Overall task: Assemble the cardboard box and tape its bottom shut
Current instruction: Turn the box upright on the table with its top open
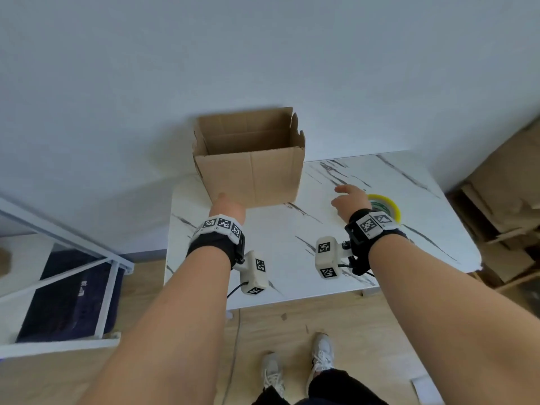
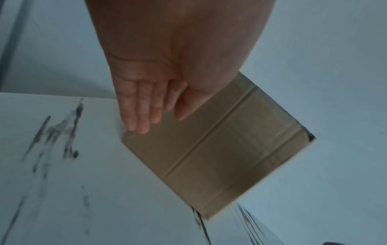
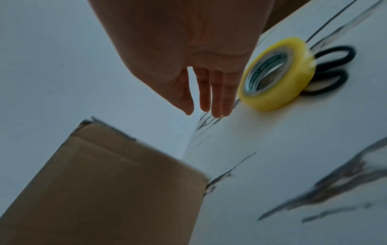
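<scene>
An open-topped brown cardboard box [image 1: 251,173] is at the far left corner of the white marble-pattern table [image 1: 292,229], with its top flaps up. My left hand [image 1: 228,207] is at the box's near lower left corner. In the left wrist view its fingers [image 2: 144,109] lie straight over the corner of the box [image 2: 220,157]. My right hand [image 1: 349,200] hovers above the table, right of the box, fingers [image 3: 215,96] straight and empty. A yellow tape roll [image 1: 385,204] lies just right of it. The box's lower corner [image 3: 104,182] shows in the right wrist view.
Black-handled scissors [image 3: 352,53] lie behind the tape roll [image 3: 293,79]. Flattened cardboard [image 1: 502,200] is stacked on the floor right of the table. A white frame rack [image 1: 73,273] stands to the left. A wall lies behind the table.
</scene>
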Available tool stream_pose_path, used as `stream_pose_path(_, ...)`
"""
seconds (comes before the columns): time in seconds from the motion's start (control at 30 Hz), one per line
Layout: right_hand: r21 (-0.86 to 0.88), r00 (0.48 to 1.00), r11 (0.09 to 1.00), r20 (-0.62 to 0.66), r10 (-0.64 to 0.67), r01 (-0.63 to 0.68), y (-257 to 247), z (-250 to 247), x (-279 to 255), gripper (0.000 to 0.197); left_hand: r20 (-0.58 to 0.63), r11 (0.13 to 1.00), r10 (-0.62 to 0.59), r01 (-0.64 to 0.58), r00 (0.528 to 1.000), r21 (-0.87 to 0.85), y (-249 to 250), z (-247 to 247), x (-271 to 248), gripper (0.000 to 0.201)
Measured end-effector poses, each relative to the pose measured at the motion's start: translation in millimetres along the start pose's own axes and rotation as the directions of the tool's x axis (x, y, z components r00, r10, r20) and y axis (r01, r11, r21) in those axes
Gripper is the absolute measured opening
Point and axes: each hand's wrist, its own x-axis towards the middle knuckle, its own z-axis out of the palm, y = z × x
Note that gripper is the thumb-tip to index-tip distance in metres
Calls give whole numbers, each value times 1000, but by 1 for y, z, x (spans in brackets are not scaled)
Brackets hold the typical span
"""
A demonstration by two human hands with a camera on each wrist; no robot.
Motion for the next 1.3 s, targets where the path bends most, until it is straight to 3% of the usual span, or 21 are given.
stream_pose_path(0.17,-104,994,993,-102,42,-53,44,-50,-10,37,81,991,112,-118,990,69,44,34,-32,36)
stream_pose_path(0.33,-159,988,982,-138,76,-97,93,-84,0,50,186,963,219,-243,958,115,83,78,-58,43)
stream_pose_path(0.5,-248,995,964,-44,89,-97,117,-100,24,57,247,955,214,-256,945,149,111,120,-73,46)
stream_pose_path(0.7,-465,982,882,186,12,77,136,-99,53,71,249,959,174,-222,953,178,138,161,-84,45)
stream_pose_path(0.9,-529,960,819,263,-92,223,141,-102,87,44,178,970,128,-160,976,181,161,182,-85,35)
stream_pose_path(1.03,-505,958,827,256,-130,247,141,-115,104,43,191,967,149,-183,970,176,171,198,-82,30)
stream_pose_path(1.17,-473,972,853,182,-151,221,146,-133,122,41,299,961,190,-239,935,137,179,224,-82,29)
stream_pose_path(1.3,-420,981,888,137,-140,186,150,-146,139,38,410,903,226,-347,884,251,186,249,-79,47)
